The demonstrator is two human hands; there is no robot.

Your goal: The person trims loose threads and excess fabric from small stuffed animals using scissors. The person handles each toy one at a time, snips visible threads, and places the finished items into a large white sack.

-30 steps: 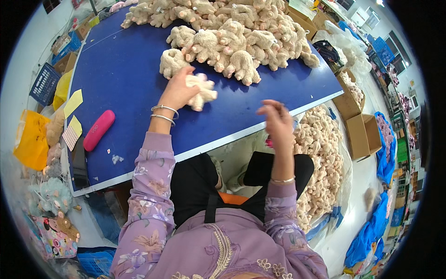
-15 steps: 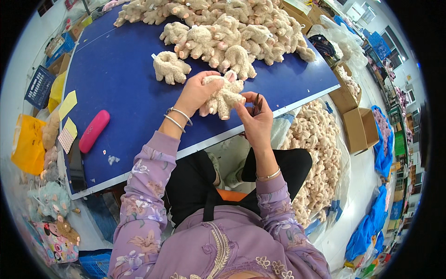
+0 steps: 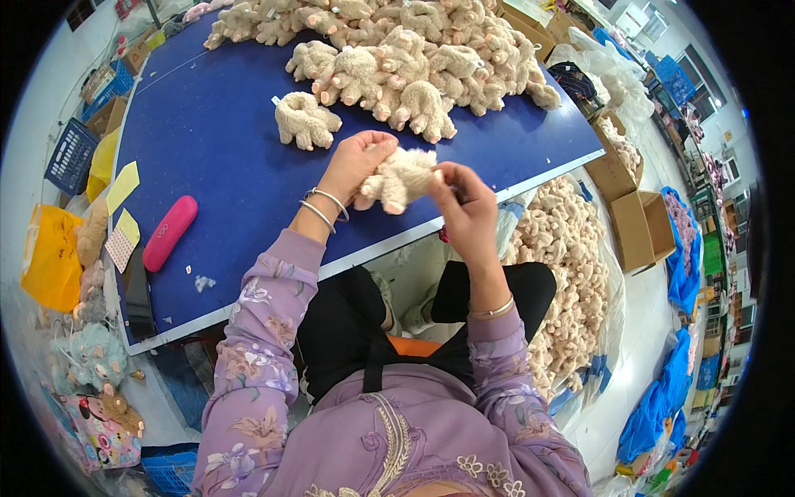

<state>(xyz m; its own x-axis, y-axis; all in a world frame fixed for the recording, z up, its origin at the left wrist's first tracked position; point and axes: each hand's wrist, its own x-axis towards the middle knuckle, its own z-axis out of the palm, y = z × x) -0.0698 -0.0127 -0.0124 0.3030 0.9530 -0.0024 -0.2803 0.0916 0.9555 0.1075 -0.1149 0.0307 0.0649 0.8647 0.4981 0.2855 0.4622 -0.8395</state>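
A small cream plush animal with stubby limbs is stretched between my hands above the table's front edge. My left hand is closed around its left side. At the toy's right side, my right hand pinches the end of a limb between thumb and fingers. Something small and dark red shows beneath the right hand; what it is I cannot make out. Just beyond my hands, a single plush toy lies by itself in front of a large heap of like plush toys.
On the blue table to the left lie a pink case, yellow paper pieces and a dark flat object. Right of my knee is a big sack of plush pieces. An open cardboard box stands beyond it.
My right hand has turned and shifted slightly right, now pulling at the toy's limb. The dark snips that showed in its fingers are out of sight. The toy has tilted.
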